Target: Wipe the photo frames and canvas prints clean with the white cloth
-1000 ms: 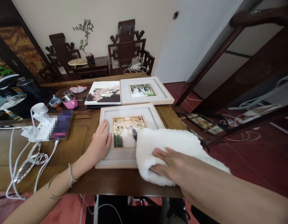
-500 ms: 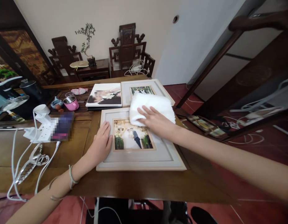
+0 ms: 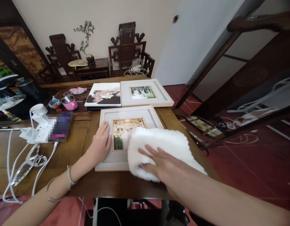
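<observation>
Evidently, the nearest picture frame (image 3: 118,159) is being steadied on the worktop (image 3: 112,185) under the flat, open left hand (image 3: 100,145), while the white cloth (image 3: 166,141) is being pressed over it by the spread right hand (image 3: 160,163); light, even pressure is probably being called for.

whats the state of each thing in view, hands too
Near pale wooden picture frame: flat, partly covered
Far pale wooden picture frame: flat, uncovered
White fluffy cloth: folded, on near frame
Left hand: resting on near frame
Right hand: fingers spread on cloth
Pink handled cup: upright, open
White power strip: plugs inserted
</observation>
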`<state>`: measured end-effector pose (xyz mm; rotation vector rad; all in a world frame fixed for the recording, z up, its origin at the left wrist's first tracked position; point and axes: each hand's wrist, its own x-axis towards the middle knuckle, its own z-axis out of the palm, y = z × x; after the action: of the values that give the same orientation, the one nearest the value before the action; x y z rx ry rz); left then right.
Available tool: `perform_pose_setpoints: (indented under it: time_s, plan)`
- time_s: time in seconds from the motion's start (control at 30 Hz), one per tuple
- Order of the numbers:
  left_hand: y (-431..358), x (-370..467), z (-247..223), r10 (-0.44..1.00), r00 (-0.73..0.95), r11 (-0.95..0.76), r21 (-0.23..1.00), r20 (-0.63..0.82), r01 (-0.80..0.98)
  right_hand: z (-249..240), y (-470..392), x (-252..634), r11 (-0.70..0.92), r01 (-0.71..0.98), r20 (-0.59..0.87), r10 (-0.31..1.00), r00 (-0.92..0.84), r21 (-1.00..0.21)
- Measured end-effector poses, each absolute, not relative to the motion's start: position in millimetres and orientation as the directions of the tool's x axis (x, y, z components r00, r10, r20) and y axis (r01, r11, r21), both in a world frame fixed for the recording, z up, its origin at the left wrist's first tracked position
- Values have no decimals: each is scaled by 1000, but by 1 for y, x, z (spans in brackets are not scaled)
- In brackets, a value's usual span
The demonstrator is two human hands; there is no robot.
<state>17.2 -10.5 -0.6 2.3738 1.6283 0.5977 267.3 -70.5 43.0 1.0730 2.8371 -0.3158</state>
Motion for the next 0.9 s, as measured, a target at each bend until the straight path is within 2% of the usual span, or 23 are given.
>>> perform_pose_setpoints:
  time_s: [0.2,0.3,0.4,0.6,0.8,0.9]
  plan:
    - [-10,16,0,928,319,-370,388,192,844,36,6,275,674,710,33,720,-693,204]
    - [-10,15,0,925,323,-379,390,202,839,36,41,272,622,731,92,741,-665,281]
    - [-10,15,0,924,321,-379,390,208,839,37,51,268,623,725,79,740,-668,295]
    - [-10,15,-1,919,324,-389,387,223,836,34,-6,265,699,682,24,694,-719,217]
    - [-9,15,-1,922,330,-385,368,205,847,45,-75,265,766,638,-75,634,-770,-74]
    - [-9,16,-1,921,331,-386,372,204,844,51,-83,264,737,652,-132,638,-758,-181]
